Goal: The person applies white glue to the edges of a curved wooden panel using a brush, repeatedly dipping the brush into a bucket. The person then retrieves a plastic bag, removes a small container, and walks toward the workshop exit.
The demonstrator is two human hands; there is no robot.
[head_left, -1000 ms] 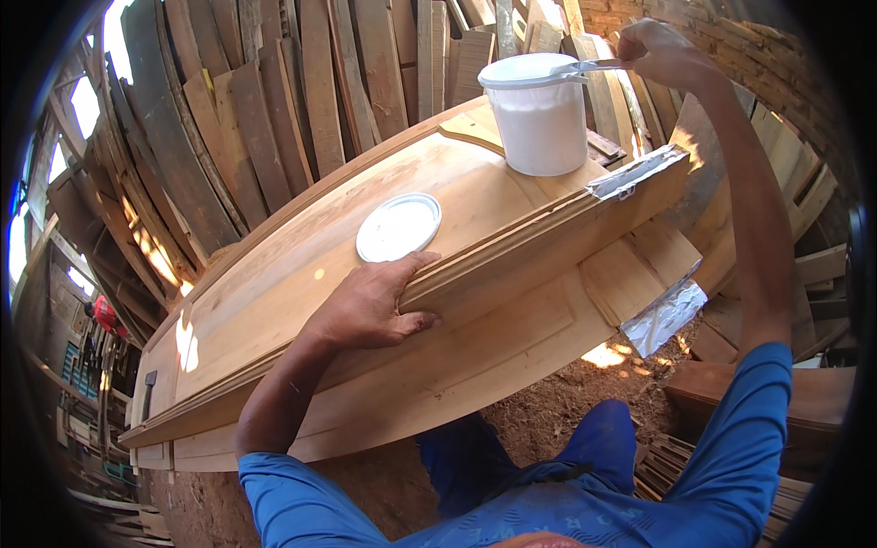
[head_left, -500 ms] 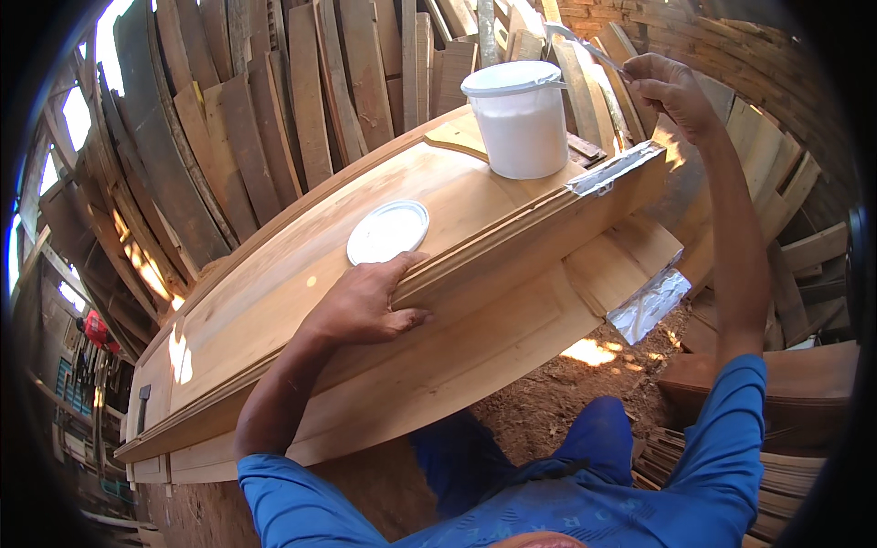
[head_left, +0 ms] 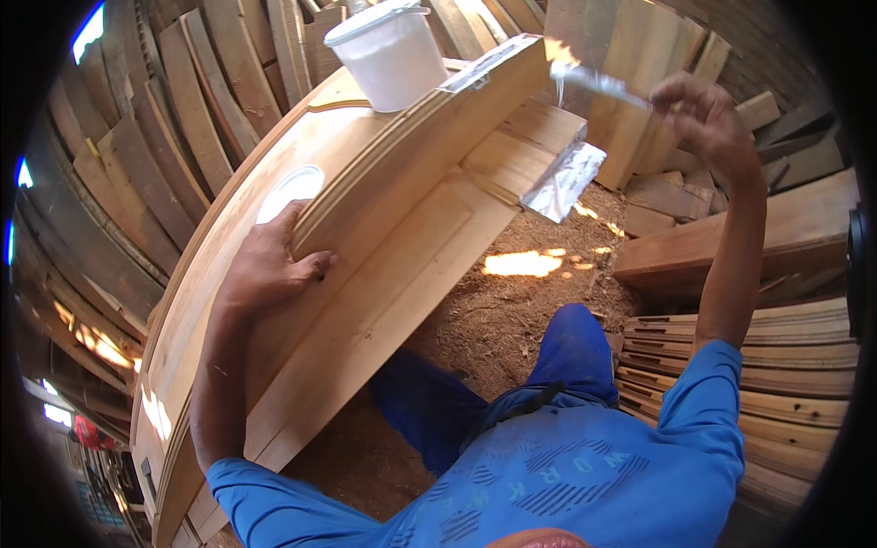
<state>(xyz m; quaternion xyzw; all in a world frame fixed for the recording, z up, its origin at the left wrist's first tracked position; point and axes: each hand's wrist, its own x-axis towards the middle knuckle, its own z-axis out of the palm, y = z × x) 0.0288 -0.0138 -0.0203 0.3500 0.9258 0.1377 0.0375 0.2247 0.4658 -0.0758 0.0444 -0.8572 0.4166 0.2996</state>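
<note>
My left hand [head_left: 263,260] grips the near edge of a wooden panelled door [head_left: 402,178], thumb down its side and fingers over the top. Beside those fingers a round white lid [head_left: 294,190] lies on the door. Farther up the same door stands a white bucket [head_left: 395,59] of pale material. Raised at the right, my right hand [head_left: 708,123] is closed on a thin tool [head_left: 610,87], whose pale far end is smeared by motion, so its kind is unclear. That end hangs in the air just past the door's foil-covered corner [head_left: 493,62].
Under the door lies a second wooden panel [head_left: 365,310], with foil [head_left: 565,185] on its end. Several boards [head_left: 237,68] lean along the back. Stacked slats [head_left: 786,388] and a thick beam [head_left: 758,224] sit at the right. Shavings cover the floor [head_left: 502,301].
The view has turned, so door, bucket and lid appear shifted left. My right hand has lowered the tool from above and beside the bucket to past the door's end. My left hand keeps its hold.
</note>
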